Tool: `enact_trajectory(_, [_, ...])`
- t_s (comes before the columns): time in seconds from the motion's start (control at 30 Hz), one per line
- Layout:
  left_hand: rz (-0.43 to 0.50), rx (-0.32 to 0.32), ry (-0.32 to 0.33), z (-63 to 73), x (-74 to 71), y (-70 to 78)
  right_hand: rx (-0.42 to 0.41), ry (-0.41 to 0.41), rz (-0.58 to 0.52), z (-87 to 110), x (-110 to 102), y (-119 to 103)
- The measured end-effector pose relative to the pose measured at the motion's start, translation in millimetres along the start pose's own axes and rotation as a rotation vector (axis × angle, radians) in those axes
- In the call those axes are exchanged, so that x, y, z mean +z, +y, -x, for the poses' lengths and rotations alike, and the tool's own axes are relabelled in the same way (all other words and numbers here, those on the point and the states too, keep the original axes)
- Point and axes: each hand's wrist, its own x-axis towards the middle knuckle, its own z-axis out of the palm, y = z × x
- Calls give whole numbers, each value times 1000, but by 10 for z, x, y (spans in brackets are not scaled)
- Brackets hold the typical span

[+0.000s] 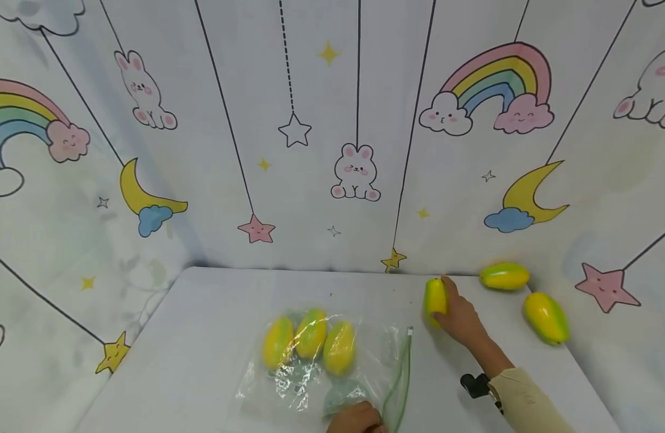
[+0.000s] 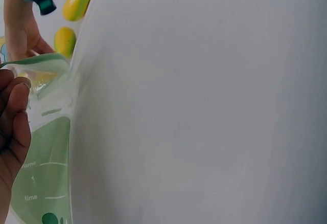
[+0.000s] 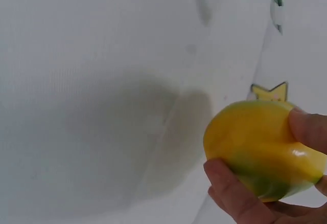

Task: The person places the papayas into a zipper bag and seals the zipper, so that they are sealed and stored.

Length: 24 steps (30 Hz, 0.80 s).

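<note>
The right hand is grasping a mango toward the back of the counter, right of the clear zip bag, whose edge the left hand is pinching; a slack grip could be letting that smooth, rounded fruit roll away.

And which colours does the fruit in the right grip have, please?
Yellow and green; the fruit shows best in the right wrist view.
</note>
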Motion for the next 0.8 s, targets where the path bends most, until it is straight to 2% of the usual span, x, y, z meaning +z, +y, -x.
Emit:
enact_trajectory(0.07, [12,-40,19,-17,-26,-24,-10,14,-25,68,-5,-58])
enact_trajectory(0.1, [45,-89,38,-22,-30,-24,-9,16,-37,103,-15,-94])
enact_trajectory(0.23, [45,-67,150,-48,-27,-30,34,-11,-128,238,-72,-233])
enact_trajectory(0.37, [49,-89,200,-68,-13,-19,110,-50,-314,377,-142,-345])
enact_trajectory(0.5, [53,-123,245,-88,10,-17,150,-82,-490,490,-194,-424])
enact_trajectory(0.6, [52,-124,272,-112,20,-19,178,-102,-559,540,-228,-445])
enact_trajectory(0.8, [65,-150,256,-159,-35,-23,205,-110,-614,530,-269,-345])
